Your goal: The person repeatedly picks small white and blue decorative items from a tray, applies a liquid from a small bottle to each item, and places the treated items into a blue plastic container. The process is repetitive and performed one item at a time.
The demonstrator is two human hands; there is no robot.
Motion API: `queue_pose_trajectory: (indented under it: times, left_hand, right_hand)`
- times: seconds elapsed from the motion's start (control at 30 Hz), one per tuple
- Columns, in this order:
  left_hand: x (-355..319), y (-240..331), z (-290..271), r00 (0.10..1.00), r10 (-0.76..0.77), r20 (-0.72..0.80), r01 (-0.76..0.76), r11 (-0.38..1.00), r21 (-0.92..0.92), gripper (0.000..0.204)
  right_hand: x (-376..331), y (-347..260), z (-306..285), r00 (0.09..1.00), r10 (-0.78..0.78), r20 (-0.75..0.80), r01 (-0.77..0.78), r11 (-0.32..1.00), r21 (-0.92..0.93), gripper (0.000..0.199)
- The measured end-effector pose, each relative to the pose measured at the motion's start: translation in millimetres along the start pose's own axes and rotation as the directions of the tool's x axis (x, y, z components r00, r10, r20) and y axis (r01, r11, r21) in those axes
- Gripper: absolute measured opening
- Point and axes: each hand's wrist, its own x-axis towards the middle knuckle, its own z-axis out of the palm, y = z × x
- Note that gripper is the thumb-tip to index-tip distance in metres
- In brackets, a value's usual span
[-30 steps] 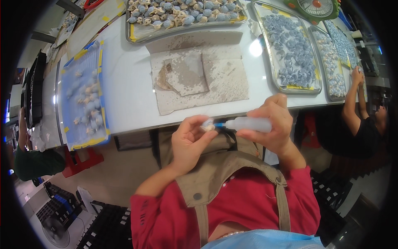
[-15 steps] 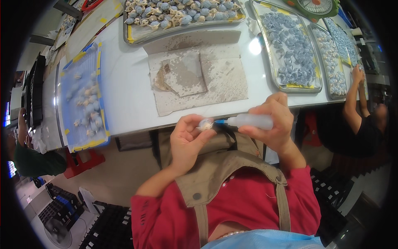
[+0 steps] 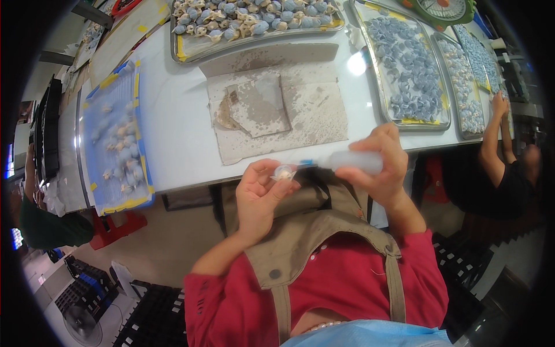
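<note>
Between the thumb and fingers of my left hand sits a small pale-blue and cream figurine piece, just in front of the table edge. My right hand grips a translucent white squeeze bottle, held almost level. Its blue nozzle tip points left, slightly above and to the right of the piece; the tip looks blurred and apart from it. Past my hands, a stained cardboard sheet with a smaller piece on it lies on the white table.
Behind the cardboard stands a metal tray full of blue-and-cream figurines. At right are a tray of blue shell-like parts and another tray. A blue tray holds figurines at left. A green fan and a co-worker's hand are far right.
The bottle's nozzle has lifted and drawn back from the figurine piece. My right hand has tilted a little; my left hand still holds the piece, slightly turned.
</note>
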Motion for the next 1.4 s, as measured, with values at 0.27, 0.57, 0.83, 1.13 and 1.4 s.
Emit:
queue_pose_trajectory:
  times: [0.27,0.57,0.83,1.13,1.4]
  left_hand:
    - [9,5,-6,0.969,-0.143,0.201,0.189,0.955,-0.229,0.033]
    - [16,4,-4,0.945,-0.209,0.252,0.259,0.948,-0.186,0.034]
    - [19,4,15,0.939,-0.252,0.235,0.284,0.952,-0.113,0.034]
    - [19,-7,24,0.988,-0.103,0.116,0.107,0.994,-0.032,0.041]
    - [14,-7,19,0.994,-0.055,0.091,0.059,0.997,-0.042,0.041]
  right_hand:
    - [29,53,59,0.916,0.400,-0.031,-0.383,0.895,0.228,0.020]
    - [55,125,-14,0.958,0.072,-0.276,-0.214,0.821,-0.529,0.017]
    - [49,161,-43,0.977,0.146,-0.158,-0.215,0.655,-0.725,0.015]
    - [20,38,-6,0.995,0.044,0.087,-0.048,0.998,0.043,0.022]
    - [10,69,21,0.961,-0.190,0.201,0.239,0.937,-0.255,0.020]
